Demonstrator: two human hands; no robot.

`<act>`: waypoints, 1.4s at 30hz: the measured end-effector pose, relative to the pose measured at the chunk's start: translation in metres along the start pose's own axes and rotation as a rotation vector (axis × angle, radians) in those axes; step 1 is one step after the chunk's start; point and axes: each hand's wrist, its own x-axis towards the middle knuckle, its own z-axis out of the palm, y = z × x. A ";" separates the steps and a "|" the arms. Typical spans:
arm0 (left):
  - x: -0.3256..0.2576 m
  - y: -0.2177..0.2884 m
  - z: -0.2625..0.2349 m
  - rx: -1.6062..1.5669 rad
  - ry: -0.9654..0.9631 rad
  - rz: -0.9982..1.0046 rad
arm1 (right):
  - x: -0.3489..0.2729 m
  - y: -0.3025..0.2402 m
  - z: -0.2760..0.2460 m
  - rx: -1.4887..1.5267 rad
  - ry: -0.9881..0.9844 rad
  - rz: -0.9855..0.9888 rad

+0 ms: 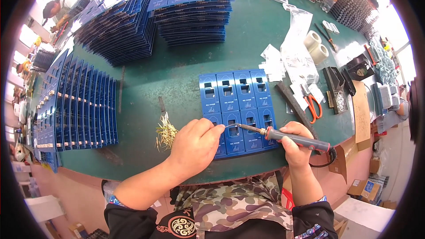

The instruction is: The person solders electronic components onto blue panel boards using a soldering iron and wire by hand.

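A blue circuit board panel with several rectangular cutouts lies flat on the green table in front of me. My right hand is closed around the grey handle of a soldering iron, whose tip points left over the panel. Over the panel's left part, my left hand pinches a thin solder wire that reaches toward the iron's tip. Whether wire and tip touch is too small to tell. Beside my left hand lies a heap of thin gold-coloured pins.
Stacks of blue boards stand at the back, and upright boards at the left. On the right are orange-handled scissors, a dark bar, white rolls, a small black fan and a plastic bag. People sit farther off.
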 end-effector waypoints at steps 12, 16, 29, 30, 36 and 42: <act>-0.002 -0.001 0.001 -0.008 0.019 0.034 | 0.001 0.002 -0.001 0.020 -0.024 -0.036; -0.002 -0.001 0.001 -0.005 0.009 0.027 | 0.001 0.000 0.000 0.018 -0.029 -0.016; -0.003 -0.001 0.001 -0.010 0.005 0.023 | 0.000 0.002 -0.001 0.021 -0.020 -0.027; -0.003 -0.002 0.002 -0.023 0.015 0.019 | -0.001 0.001 -0.001 0.054 0.005 -0.007; -0.004 -0.002 0.001 -0.017 0.022 0.040 | 0.000 0.003 -0.003 0.014 -0.018 -0.059; -0.004 -0.003 0.002 -0.001 0.012 0.039 | 0.002 0.001 -0.001 0.004 -0.058 -0.042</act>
